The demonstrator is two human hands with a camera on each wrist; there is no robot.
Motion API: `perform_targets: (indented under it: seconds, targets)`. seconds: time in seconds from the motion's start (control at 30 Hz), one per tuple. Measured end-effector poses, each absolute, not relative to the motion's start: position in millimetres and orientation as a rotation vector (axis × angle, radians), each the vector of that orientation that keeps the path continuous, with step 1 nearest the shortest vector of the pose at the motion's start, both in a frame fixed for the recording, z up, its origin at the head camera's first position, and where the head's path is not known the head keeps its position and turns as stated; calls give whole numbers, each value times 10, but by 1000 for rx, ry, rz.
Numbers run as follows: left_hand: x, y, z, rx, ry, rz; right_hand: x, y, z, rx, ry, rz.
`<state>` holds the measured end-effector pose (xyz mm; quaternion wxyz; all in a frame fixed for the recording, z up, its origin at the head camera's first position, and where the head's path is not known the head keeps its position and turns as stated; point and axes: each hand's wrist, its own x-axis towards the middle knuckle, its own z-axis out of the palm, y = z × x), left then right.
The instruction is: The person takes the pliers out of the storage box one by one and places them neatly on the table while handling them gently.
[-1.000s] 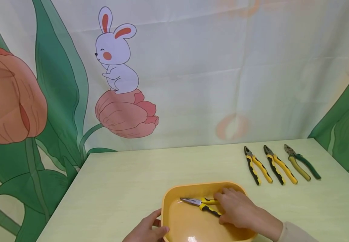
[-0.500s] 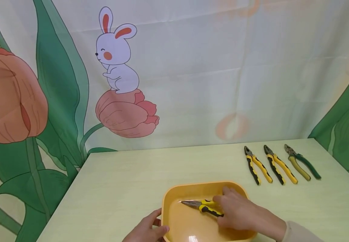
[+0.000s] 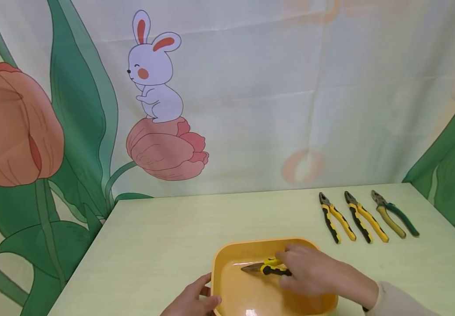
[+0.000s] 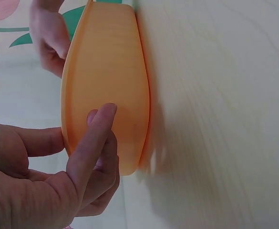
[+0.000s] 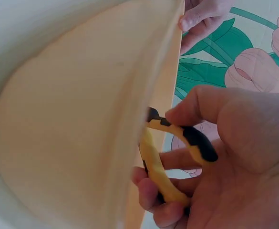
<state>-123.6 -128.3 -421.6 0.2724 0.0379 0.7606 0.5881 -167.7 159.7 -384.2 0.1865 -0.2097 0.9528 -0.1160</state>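
Observation:
Needle-nose pliers (image 3: 267, 268) with yellow-and-black handles are in the yellow plastic tray (image 3: 213, 276), their jaws pointing left. My right hand (image 3: 312, 271) grips them by the handles. In the right wrist view the thumb lies along one spread handle (image 5: 199, 143) and fingers curl round the other. At the tray's left side my left hand (image 3: 193, 298) holds the wall, thumb at the rim and fingers outside, as the left wrist view also shows. The tray wall hides the pliers' jaws from the right wrist camera.
Three pliers lie in a row at the table's back right: two yellow-and-black pairs (image 3: 337, 218) (image 3: 366, 217) and one green-handled pair (image 3: 395, 214). Behind the pale table (image 3: 164, 237) hangs a printed cloth (image 3: 243, 109) with a rabbit and tulips.
The pliers have shifted slightly right in the tray, and their handles have drawn closer together. My right hand has closed further round them. The left hand keeps its place on the tray.

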Motion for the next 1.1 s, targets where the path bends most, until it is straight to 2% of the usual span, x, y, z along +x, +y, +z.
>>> perform_targets:
  seconds: [0.3,1.1]
  targets:
    - [-1237,-1286,-4218,103,2048,1583,-1690,1574,-3836,-790,2789,-138]
    - [-1237,-1298,-4238,116,2036,1598,-1790,1493,-3808,-851,2889,-40]
